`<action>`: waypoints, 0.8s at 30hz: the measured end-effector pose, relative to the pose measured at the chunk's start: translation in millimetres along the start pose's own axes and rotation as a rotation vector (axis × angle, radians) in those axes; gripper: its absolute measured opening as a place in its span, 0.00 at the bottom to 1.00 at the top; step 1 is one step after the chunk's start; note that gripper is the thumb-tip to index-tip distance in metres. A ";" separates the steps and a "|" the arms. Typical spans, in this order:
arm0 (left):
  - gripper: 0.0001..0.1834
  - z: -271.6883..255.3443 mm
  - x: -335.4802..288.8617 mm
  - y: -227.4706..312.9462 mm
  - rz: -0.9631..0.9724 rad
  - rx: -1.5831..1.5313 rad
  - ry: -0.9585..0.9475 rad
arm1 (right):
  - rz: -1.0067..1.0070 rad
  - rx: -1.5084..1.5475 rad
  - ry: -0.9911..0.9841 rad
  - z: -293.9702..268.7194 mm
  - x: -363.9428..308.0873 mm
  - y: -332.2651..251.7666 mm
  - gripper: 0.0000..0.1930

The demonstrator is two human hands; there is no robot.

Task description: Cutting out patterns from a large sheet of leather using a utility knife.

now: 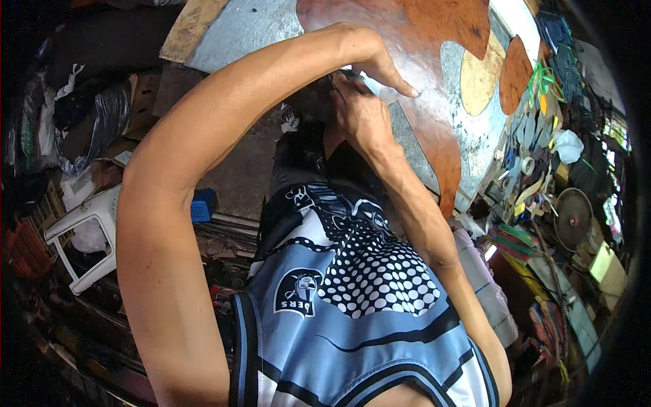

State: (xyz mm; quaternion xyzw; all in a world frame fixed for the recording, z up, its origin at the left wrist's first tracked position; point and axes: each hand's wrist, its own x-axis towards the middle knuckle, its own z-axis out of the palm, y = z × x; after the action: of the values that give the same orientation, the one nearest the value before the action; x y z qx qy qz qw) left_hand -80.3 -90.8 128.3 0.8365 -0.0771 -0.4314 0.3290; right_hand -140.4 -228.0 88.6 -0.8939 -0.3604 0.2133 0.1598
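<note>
A large brown leather sheet (400, 41) with curved cut edges lies over a worn grey metal tabletop (254, 37). My left arm arches across from the left, and my left hand (369, 54) rests on the leather, wrist bent. One digit stretches out flat toward the right; the other fingers are mostly hidden. Just below it, at the table's near edge, my right hand (363, 119) has its fingers curled closed. Whatever they grip is hidden in shadow. A small pale patch shows between the two hands.
A separate brown leather piece (515, 74) and a tan oval piece (483, 81) lie on the table's right. Beyond are hanging shoe-sole shapes (525, 129), a round fan (573, 218) and clutter. At left, a white plastic stool (85, 234) lies tipped near a blue container (202, 205).
</note>
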 end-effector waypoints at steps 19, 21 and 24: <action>0.63 12.6 7.4 -5.8 0.025 -0.080 -0.089 | 0.046 -0.008 -0.021 -1.2 1.1 -6.5 0.18; 0.54 15.2 6.6 -1.7 -0.060 0.030 -0.019 | 0.027 -0.010 -0.044 0.4 -3.2 0.9 0.18; 0.53 12.8 -6.6 4.0 -0.057 0.077 -0.040 | 0.001 0.002 -0.093 -2.8 -9.7 8.5 0.18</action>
State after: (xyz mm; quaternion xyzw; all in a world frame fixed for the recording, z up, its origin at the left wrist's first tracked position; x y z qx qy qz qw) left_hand -93.7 -97.4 130.0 0.8416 -0.0763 -0.4541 0.2824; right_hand -140.4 -241.2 89.9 -0.8830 -0.3670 0.2551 0.1437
